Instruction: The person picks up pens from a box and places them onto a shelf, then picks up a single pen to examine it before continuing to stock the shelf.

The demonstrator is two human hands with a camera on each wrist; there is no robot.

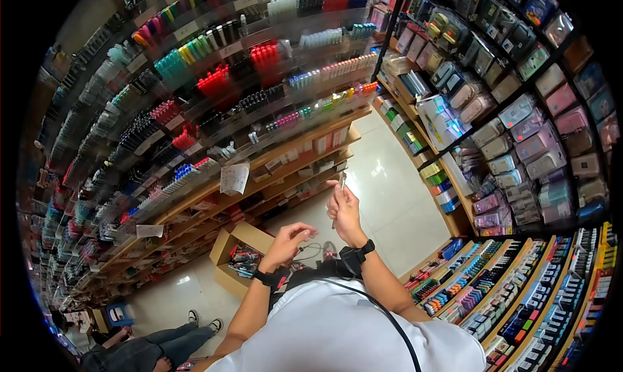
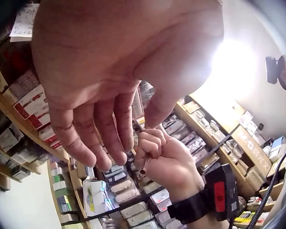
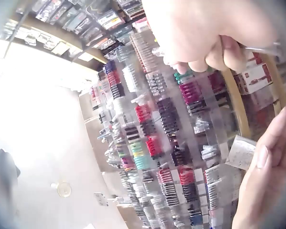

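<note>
My right hand (image 1: 346, 211) grips a slim pen (image 1: 342, 178) in curled fingers, out in front of my body. One end of the pen stands up above the fist, and its dark other end shows below the fist in the left wrist view. In the right wrist view a thin grey length of it sticks out past the fingers. My left hand (image 1: 289, 243) hangs in the air to the left, fingers loosely bent with nothing between them. In the left wrist view that hand (image 2: 128, 62) appears large, its fingers pointing down near the right fist.
Tiered racks of pens (image 1: 214, 80) rise on the left. Packaged pencil cases (image 1: 538, 145) hang on the right, above a slanted display of pens (image 1: 493, 274). An open cardboard box (image 1: 225, 255) with goods stands on the floor. Another person's legs (image 1: 185, 333) show at lower left.
</note>
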